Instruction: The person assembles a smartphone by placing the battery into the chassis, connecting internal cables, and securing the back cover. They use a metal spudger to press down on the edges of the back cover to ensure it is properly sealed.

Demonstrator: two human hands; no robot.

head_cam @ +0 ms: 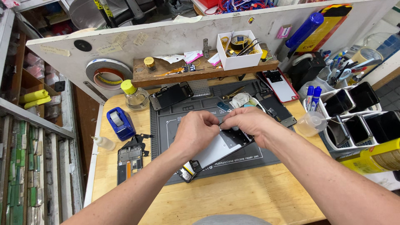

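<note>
On the wooden bench [233,200] lies a grey mat [166,121], and on it an opened phone [216,148] — both hands meet over its upper edge. The left hand [193,131] and right hand [248,121] have fingers pinched together on a small part, too tiny to identify.

front edge: bare wood [250,196], I can pass
left: tape dispenser [121,123], phone frame [129,159] block
right: plastic cup [310,123], trays [358,121] block

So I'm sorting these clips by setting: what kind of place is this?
Most likely a phone repair bench. Both hands, left hand and right hand, work on an opened phone on a grey repair mat, with a bare phone frame nearby and trays of screens.
</note>
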